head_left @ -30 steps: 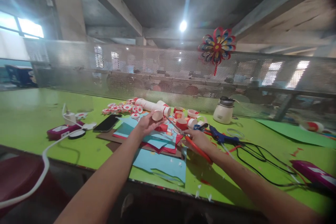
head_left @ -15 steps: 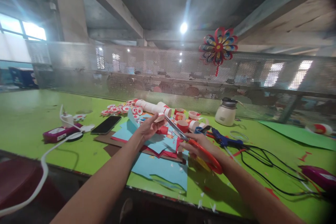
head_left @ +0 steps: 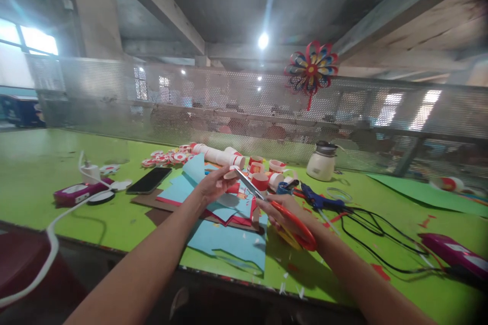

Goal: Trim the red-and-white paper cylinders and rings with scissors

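Note:
Over the blue paper, my left hand [head_left: 212,186] pinches a small white paper cup piece [head_left: 231,173] between thumb and fingers. My right hand [head_left: 285,210] is closed around the orange handles of a pair of scissors [head_left: 247,183]. Their blades point up and left, with the tips at the white piece; whether they are cutting into it I cannot tell. Below both hands lie light blue paper sheets [head_left: 232,246], with red sheets and brown cardboard [head_left: 147,201] under some of them. Cut red and white cup rings [head_left: 260,182] stand just beyond the scissors.
Nested white paper cups [head_left: 215,154] and several red-and-white discs [head_left: 168,157] lie behind. Left are a black phone [head_left: 150,181] and a purple power strip [head_left: 78,192] with a white cable. Right are a blue glue gun [head_left: 324,200], black cords, a cream jug [head_left: 321,165] and green paper [head_left: 412,190].
The view has shifted slightly, so everything sits a little further left. Both hands keep their hold on the cup piece and the scissors, which have barely moved over the table.

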`<state>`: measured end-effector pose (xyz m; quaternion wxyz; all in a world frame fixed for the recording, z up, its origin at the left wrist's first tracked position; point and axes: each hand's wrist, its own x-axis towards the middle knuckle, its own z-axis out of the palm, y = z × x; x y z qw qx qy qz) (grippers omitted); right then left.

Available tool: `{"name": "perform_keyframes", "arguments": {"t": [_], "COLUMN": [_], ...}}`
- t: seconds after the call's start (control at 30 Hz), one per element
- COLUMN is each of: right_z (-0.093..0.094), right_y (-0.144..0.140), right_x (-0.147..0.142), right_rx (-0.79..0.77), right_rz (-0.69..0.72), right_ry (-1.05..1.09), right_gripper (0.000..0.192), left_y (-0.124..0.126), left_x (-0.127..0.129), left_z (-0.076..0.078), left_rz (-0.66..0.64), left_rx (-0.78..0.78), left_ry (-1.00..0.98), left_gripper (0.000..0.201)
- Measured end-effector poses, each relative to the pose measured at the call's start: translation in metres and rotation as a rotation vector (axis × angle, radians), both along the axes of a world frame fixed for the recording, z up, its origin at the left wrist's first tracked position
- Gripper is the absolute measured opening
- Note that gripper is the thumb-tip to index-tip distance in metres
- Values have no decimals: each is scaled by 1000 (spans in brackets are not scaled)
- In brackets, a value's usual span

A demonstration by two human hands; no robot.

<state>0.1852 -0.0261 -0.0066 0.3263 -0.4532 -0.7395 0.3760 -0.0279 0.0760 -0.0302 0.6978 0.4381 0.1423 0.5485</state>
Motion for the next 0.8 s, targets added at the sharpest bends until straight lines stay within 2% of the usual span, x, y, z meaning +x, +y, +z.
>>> {"name": "perform_keyframes", "arguments": {"t": [0.37, 0.63, 0.8], "right_z": [-2, 1, -1], "right_y": [1, 1, 0], "right_x": [0, -1, 1], "right_rx": [-32, 24, 36], "right_rz": [-33, -65, -13], "right_ry": [28, -36, 29], "right_gripper": [33, 34, 37], "left_y": [-6, -2, -2], "left_x": [-5, -5, -6], "left_z": [7, 4, 6], "left_rz": [-52, 26, 67], "left_rx": [-24, -48, -127], "left_ry": [-48, 39, 28], "left_gripper": [21, 23, 28]}}
